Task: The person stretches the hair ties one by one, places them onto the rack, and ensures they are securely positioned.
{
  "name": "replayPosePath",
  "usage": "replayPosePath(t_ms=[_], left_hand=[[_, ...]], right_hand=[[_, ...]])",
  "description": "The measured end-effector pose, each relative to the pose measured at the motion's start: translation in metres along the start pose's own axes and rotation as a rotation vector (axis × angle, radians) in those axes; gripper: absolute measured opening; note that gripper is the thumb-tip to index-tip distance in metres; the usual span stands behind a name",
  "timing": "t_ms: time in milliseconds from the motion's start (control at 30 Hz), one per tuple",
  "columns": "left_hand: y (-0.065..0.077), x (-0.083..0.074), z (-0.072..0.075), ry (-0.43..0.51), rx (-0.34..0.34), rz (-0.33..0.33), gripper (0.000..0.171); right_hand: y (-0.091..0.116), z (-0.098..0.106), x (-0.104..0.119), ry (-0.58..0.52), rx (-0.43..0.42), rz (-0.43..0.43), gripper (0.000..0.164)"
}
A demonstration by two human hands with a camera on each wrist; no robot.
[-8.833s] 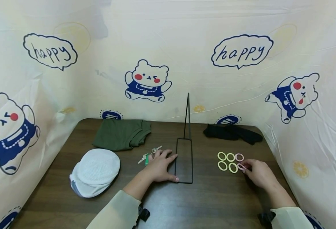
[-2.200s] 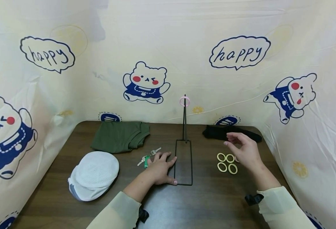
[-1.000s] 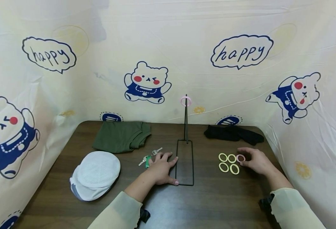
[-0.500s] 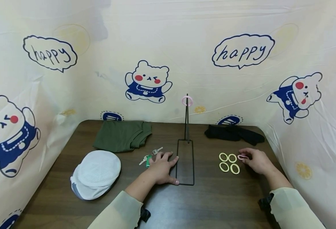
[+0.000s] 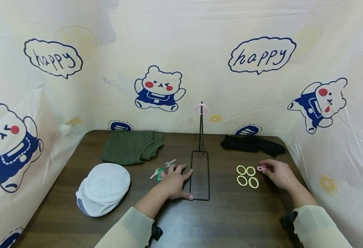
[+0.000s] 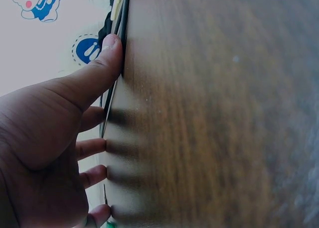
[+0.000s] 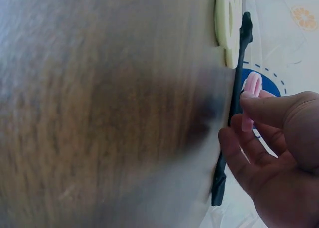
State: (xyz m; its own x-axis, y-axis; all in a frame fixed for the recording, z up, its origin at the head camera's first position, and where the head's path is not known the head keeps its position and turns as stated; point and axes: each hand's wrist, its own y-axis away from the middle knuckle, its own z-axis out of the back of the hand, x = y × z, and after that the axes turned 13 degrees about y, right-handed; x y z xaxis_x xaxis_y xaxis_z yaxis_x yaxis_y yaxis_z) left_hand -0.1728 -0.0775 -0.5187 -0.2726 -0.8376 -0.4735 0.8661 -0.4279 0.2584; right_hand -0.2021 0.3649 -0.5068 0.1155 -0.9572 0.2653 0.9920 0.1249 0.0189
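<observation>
A black wire stand (image 5: pixel 209 175) has a flat rectangular base on the table and an upright arm with a pink ring (image 5: pixel 196 109) hanging near its top. My left hand (image 5: pixel 172 184) rests with spread fingers at the base's left side; its thumb (image 6: pixel 107 56) lies against the rod. To the right, my right hand (image 5: pixel 281 175) pinches another pink ring (image 7: pixel 253 81) between thumb and fingers, held just above the table in the right wrist view. Several pale yellow-green rings (image 5: pixel 257 184) lie in two rows left of that hand.
Keys (image 5: pixel 154 173) with a green tag (image 5: pixel 160 175) lie by my left fingers. A white cap (image 5: pixel 107 182) and folded dark green cloth (image 5: pixel 127 148) are at the left. Black cloth (image 5: pixel 252 143) lies behind the rings. A printed sheet (image 5: pixel 200 41) stands around the table.
One pink ring has gone from the table onto the stand's arm. My right hand came back to the rings, took the other pink ring and tilted it up. My left hand stayed put.
</observation>
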Motion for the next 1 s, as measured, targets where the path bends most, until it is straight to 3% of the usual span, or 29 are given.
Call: replayPosePath(t_ms=[333, 700, 1000], left_hand=[[0.001, -0.001, 0.001, -0.002, -0.001, -0.002, 0.109], [0.001, -0.001, 0.001, 0.013, 0.005, 0.003, 0.108], [0.001, -0.001, 0.002, 0.021, 0.006, 0.000, 0.108]], right_hand=[[0.003, 0.009, 0.016, 0.002, -0.124, 0.056, 0.025], [0.003, 0.018, 0.045, -0.019, -0.367, 0.192, 0.020], [0.003, 0.025, 0.073, -0.110, -0.441, 0.255, 0.025]])
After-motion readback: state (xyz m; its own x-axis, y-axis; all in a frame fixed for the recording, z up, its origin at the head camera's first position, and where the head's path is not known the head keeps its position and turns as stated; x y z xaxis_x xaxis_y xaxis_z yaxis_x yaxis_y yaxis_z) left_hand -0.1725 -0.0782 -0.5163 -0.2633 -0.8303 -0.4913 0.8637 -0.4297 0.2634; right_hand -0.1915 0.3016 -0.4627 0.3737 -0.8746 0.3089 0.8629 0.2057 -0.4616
